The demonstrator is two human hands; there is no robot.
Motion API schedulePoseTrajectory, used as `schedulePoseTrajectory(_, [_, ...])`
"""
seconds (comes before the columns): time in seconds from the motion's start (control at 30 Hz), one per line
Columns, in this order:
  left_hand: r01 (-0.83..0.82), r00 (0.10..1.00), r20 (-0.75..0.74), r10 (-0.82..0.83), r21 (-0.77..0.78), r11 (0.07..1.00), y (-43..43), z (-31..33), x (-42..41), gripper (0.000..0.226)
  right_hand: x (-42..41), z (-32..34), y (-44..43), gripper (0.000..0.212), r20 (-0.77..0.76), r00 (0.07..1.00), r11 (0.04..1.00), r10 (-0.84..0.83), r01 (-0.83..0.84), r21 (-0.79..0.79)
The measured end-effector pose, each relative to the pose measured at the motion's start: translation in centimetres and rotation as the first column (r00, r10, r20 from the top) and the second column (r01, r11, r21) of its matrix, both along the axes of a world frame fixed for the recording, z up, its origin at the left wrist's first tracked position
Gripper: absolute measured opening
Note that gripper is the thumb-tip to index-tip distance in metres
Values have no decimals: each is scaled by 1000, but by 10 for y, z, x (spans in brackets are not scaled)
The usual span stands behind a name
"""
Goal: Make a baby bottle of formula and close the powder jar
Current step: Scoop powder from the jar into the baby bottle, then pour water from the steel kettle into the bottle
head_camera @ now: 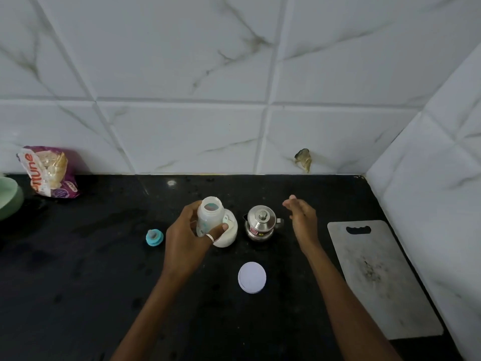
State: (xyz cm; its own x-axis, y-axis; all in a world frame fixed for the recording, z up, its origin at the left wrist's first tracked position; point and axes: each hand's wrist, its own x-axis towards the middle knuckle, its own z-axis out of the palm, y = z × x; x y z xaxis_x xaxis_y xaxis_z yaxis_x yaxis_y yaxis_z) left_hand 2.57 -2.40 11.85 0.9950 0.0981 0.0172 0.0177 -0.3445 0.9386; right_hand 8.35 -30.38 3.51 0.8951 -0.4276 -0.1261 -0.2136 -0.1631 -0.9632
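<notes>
Now the left hand grips the uncapped baby bottle, and the right hand is relaxed.
Fingers and thumb curl round the bottle, which overlaps the uncovered white powder jar on the black table. The right hand hovers with straight fingers just beside a lidded steel pot. The white jar lid lies nearer the person, and the teal teat cap lies to the left.

Bowl cut by left edge; powder jar half hidden.

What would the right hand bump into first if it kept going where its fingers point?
Probably the tiled wall; the right hand seems to pass beside the steel pot, depth unclear.
</notes>
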Motion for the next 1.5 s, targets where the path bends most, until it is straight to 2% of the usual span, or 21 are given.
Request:
schedulePoseTrajectory(0.17, [-12,1000,-4,12,11,1000,-12,-2,-5,60,-12,-30,-2,44,-69,994,996,79,-81,-21])
schedulePoseTrajectory(0.3, [-4,1000,11,4,68,998,-17,-5,-11,63,-13,-48,0,36,-111,983,989,146,-149,-16])
schedulePoseTrajectory(0.4, [-3,1000,10,2,83,997,-18,-8,-17,64,-11,-54,2,40,-105,980,986,168,-169,3])
schedulePoseTrajectory(0.6, [-18,1000,-4,19,119,993,-19,-14,-29,65,-6,-61,1,40,-65,978,973,199,-189,134])
schedulePoseTrajectory(0.77, [-27,1000,-8,28,134,991,-16,-16,-33,66,-3,-59,-1,34,-92,969,949,231,-203,241])
schedulePoseTrajectory(0.9, [-37,999,-8,39,125,991,-14,-10,-34,64,-4,-57,5,23,-106,973,924,203,-155,351])
schedulePoseTrajectory(0.97, [-40,999,-9,42,114,993,-12,-7,-33,62,-5,-52,10,26,-94,976,915,196,-147,376])
schedulePoseTrajectory(1.23, [-53,999,9,53,47,997,-7,7,-23,61,-10,19,19,21,-30,991,903,132,-107,416])
schedulePoseTrajectory(1.5, [-22,993,116,24,-22,1000,-9,44,-8,55,-8,150,29,23,187,982,915,4,-79,395])
